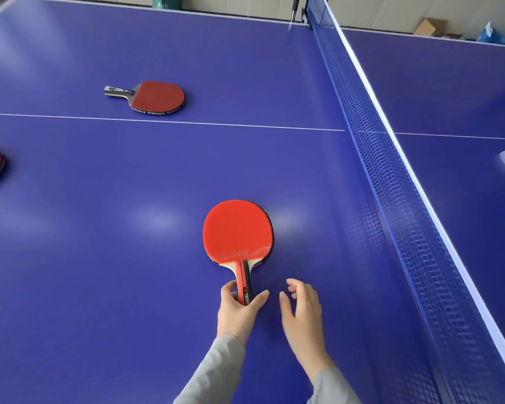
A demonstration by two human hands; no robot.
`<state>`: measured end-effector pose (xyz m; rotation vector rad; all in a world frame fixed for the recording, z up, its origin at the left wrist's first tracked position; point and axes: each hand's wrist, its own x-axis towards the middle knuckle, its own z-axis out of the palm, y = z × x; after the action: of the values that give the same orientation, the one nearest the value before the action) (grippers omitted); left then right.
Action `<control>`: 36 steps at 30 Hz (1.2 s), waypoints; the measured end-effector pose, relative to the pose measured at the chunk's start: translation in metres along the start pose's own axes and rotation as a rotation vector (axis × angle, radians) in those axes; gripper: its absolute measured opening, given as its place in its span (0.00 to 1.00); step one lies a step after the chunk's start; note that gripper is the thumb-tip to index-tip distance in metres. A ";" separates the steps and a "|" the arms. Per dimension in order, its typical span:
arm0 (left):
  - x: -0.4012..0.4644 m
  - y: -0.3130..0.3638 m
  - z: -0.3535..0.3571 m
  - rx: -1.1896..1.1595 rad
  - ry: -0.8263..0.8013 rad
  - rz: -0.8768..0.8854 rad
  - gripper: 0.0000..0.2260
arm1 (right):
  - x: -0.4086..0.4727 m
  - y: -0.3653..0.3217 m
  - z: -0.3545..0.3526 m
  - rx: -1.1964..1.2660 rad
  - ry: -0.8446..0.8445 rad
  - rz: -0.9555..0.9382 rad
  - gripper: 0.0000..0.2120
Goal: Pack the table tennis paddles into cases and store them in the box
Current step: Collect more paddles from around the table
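The near paddle (238, 231), low in the centre of the frame, carries white letters on its handle that seem to begin "YI"; the rest is hidden. The far paddle (152, 96), upper left, has edge tape reading "Table tennis", with smaller print too blurred to read.

The one camera sits on the person's head and looks forward and down, close over the left hand (239, 312) and right hand (302, 312), with the blue table (99, 258) stretching away and the net (391, 185) running along the right side.
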<state>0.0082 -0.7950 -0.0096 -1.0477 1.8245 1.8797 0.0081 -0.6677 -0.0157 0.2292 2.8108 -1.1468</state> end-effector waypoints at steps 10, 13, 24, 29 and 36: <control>0.002 0.007 0.033 0.261 0.394 -0.007 0.14 | 0.018 0.050 -0.039 -0.438 -0.101 -0.123 0.23; 0.003 0.003 0.032 0.276 0.417 0.008 0.13 | 0.020 0.059 -0.048 -0.492 -0.144 -0.150 0.25; -0.007 0.003 0.017 0.274 0.433 0.035 0.06 | 0.026 0.078 -0.074 -0.667 -0.299 -0.186 0.28; -0.025 0.002 0.007 0.302 0.381 0.078 0.05 | 0.007 0.081 -0.081 -0.655 -0.297 -0.137 0.28; -0.057 -0.007 -0.014 0.334 0.234 0.158 0.05 | -0.064 0.082 -0.076 -0.638 -0.318 0.015 0.28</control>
<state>0.0555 -0.7931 0.0253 -1.0628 2.3167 1.5040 0.0829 -0.5627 -0.0085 0.0091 2.6993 -0.2110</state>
